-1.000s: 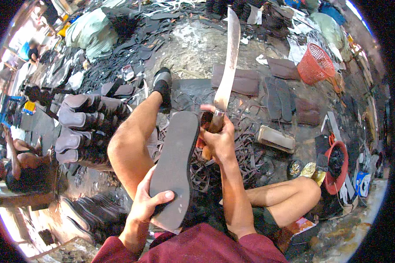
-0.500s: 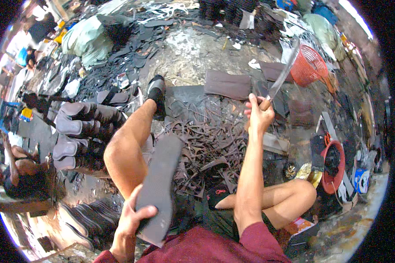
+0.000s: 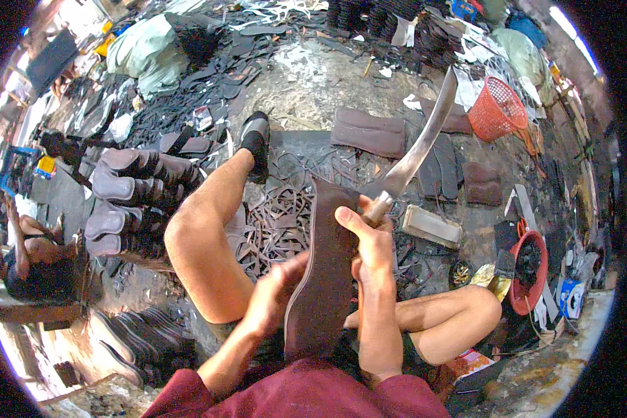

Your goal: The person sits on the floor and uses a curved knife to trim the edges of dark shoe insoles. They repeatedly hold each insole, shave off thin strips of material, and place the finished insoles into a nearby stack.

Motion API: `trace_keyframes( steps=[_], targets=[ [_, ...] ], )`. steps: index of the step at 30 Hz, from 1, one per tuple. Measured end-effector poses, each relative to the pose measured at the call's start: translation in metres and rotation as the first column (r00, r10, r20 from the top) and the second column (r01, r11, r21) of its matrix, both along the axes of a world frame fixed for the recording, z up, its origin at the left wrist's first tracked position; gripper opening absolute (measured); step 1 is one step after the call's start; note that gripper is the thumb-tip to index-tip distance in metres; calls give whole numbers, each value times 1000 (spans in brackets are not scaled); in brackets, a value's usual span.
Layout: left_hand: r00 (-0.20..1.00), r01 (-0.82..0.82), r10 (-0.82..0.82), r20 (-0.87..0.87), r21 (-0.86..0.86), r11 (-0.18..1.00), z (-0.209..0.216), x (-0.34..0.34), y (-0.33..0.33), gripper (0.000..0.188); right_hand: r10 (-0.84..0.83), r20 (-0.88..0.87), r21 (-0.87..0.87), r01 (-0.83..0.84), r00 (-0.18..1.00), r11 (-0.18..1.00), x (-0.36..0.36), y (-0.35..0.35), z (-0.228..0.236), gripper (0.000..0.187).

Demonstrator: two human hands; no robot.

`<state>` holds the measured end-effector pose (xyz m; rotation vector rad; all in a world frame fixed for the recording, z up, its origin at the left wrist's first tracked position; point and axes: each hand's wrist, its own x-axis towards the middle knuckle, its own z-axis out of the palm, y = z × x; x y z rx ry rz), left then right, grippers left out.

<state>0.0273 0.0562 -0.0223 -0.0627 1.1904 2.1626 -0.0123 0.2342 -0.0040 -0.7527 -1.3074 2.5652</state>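
A dark brown, sole-shaped piece [image 3: 322, 279] stands upright in front of my body, its pale, layered edge on the left. My left hand [image 3: 275, 296] is at that edge, slightly blurred, with its fingertips passing behind the sole. My right hand [image 3: 373, 244] is closed around the wooden handle of a long curved knife [image 3: 425, 143], whose blade points up and away to the right. The right thumb also lies against the sole's upper right edge. Between my legs a heap of brown trimmings [image 3: 275, 223] covers the ground.
Brown sole sheets [image 3: 369, 132] lie ahead, near a red plastic basket [image 3: 498, 108]. A pale rectangular block [image 3: 432, 226] sits right of my knife hand, with a red bowl [image 3: 529, 272] farther right. Stacked soles [image 3: 129, 177] stand at left; another person [image 3: 38, 268] sits beyond.
The sole has moved right and turned from its grey face to its brown one. My right hand has come down and inward with the knife to meet it; my left hand has shifted up and right.
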Motion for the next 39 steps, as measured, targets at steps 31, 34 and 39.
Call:
trace_keyframes(
  steps=[31,34,39],
  targets=[
    [743,-406,-146,-653,-614,677,30,-7,23,21,-547,-6,392,505,837,769,3,18,8,56],
    [759,-379,-151,-634,-618,689,32,2,12,23,-558,-14,378,521,830,765,1,21,10,62],
    [901,-229,-20,-432,-516,826,32,17,0,28,-548,-30,375,517,836,770,2,32,7,67]
  ],
)
